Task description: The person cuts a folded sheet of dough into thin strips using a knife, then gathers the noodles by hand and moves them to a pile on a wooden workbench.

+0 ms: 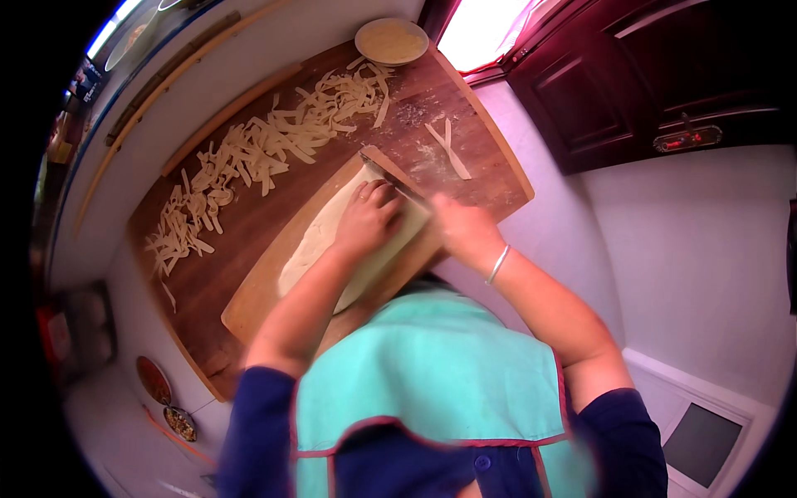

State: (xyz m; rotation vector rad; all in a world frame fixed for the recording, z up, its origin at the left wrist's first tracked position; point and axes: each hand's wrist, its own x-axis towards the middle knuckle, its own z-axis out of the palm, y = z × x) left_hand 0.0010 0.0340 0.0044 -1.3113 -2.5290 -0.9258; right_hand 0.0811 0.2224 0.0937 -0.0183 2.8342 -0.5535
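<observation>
A pale folded sheet of dough [314,251] lies lengthwise on a wooden cutting board [241,309]. My left hand [371,217], fingers bent, presses down on the dough close to its far end and holds it in place. In my right hand [466,232], blurred by motion, is a knife; the fist is closed round its handle, which is hidden. The knife's blade [403,184] crosses the far end of the dough, just beyond my left fingertips. Two loose dough strips [452,152] lie crossed on the table, past the knife.
Many cut dough strips [274,143] spread along the far side of the brown wooden table [249,224]. At its far corner stands a white bowl [391,41] of pale yellow contents. Long wooden rods [174,75] rest by the wall. A dark red door [631,75] is at right.
</observation>
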